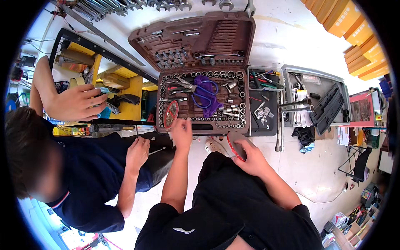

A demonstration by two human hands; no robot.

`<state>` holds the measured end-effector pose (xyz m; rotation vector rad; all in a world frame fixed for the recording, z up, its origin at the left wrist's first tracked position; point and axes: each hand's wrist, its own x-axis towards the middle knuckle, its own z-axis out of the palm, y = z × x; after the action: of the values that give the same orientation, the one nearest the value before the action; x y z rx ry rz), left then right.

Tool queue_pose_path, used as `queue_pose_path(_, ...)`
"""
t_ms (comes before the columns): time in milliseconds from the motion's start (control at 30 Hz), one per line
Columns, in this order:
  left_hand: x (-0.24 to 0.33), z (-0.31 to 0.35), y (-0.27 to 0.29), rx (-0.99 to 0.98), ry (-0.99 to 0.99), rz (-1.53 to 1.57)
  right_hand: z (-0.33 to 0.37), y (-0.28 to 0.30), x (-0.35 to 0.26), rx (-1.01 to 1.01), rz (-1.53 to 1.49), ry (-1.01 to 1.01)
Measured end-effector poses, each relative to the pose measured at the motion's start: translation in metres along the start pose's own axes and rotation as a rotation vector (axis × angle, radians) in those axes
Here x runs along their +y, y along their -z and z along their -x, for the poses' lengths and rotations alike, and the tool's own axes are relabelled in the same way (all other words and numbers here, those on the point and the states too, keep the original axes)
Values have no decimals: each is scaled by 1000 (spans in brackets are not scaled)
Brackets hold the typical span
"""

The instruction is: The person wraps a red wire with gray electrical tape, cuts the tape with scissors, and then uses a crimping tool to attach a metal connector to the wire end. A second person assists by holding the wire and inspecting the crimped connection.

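Observation:
My left hand (181, 132) is at the front left of an open brown socket set case, its fingers curled into a pinch. Whatever they may hold is too small to make out. Right by those fingertips, an oval red-rimmed tin (178, 110) with many tiny pieces inside rests on the case's left part. My right hand (251, 157) grips a flat oval lid (236, 146), grey with a red rim, tilted in front of the case's near edge. A purple cloth (206, 98) and scissors (186, 84) lie across the sockets.
At my left sits another person, one hand (137, 153) low and another hand (79, 102) over a yellow shelf unit (121, 85). Right of the case stand a tray of pliers (266, 79) and a grey toolbox (337, 77). Long socket wrenches (280, 125) stick out there.

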<state>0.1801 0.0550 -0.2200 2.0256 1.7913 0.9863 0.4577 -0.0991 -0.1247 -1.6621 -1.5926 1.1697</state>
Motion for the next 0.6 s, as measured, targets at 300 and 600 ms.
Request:
queue_pose_path(300,88,81,-70,-282,337,505,14,40,29,-109,-156,46)
queue_pose_path(600,68,92,-59,-279,480,570,-19,32,65,-173,-985,-143)
